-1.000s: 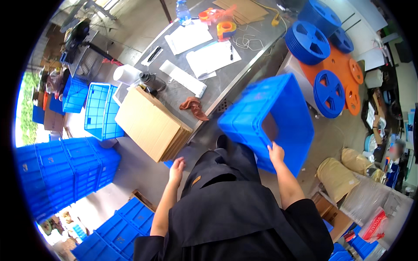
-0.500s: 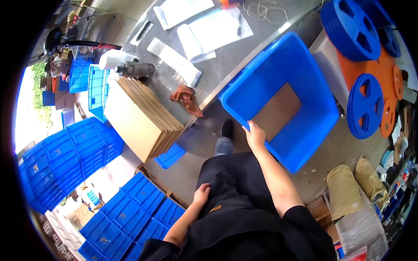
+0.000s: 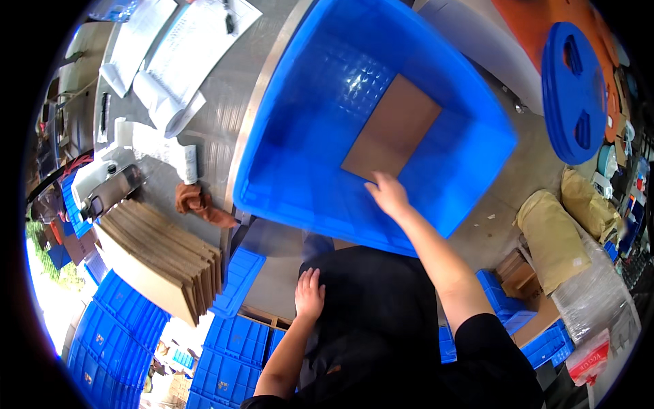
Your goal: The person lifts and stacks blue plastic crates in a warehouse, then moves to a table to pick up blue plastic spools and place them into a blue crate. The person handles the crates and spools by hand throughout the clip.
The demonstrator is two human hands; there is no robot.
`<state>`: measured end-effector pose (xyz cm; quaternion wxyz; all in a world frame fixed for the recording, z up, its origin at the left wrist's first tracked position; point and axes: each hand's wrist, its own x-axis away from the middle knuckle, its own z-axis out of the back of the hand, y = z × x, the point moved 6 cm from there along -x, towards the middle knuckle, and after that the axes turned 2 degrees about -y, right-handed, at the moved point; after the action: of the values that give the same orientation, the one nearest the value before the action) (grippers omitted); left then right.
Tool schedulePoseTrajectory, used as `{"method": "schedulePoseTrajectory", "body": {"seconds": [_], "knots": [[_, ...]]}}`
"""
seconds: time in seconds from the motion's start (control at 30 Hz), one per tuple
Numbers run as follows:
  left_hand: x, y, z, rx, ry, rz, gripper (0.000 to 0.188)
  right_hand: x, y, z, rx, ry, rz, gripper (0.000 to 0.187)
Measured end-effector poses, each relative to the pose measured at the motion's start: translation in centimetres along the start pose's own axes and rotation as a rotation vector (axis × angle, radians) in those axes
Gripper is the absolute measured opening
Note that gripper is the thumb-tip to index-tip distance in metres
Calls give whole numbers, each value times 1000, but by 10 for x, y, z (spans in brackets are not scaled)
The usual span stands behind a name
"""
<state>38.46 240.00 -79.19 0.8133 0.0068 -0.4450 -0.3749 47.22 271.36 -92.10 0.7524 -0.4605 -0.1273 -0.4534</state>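
A large blue plastic bin [image 3: 286, 170] stands in front of me, beside the metal-edged table. Flat inside it lies a brown cardboard piece [image 3: 395, 126]. My right hand [image 3: 390, 195] reaches over the near rim into the bin, its fingers stretched toward the cardboard's near edge. Whether the fingertips touch the cardboard I cannot tell. No object shows in that hand. By my dark-clothed left thigh is my left hand [image 3: 310, 294], empty, with its fingers loosely extended.
On the grey table [image 3: 221, 109] at left lie papers [image 3: 194, 51], a brown cloth [image 3: 199, 203] and a stack of cardboard sheets [image 3: 160, 255]. Blue crates [image 3: 112, 334] are piled at lower left. Round blue reels [image 3: 575, 92] and tan sacks [image 3: 553, 232] stand at right.
My right hand has let go of the bin's rim and moved inside toward the cardboard. The bin now appears larger and closer. My left hand's fingers have straightened.
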Motion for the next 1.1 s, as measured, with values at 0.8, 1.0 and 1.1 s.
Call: {"method": "schedulePoseTrajectory", "body": {"seconds": [0.8,1.0,1.1], "knots": [[-3,-29,-17,-45,19,-46,32,42,-29,54,846,-239,677,10],[18,59,132,534,305,-321,85,200,-244,177,707,171,889,12],[74,81,242,279,552,-614,71,248,-344,180,672,119,1043,14]]}}
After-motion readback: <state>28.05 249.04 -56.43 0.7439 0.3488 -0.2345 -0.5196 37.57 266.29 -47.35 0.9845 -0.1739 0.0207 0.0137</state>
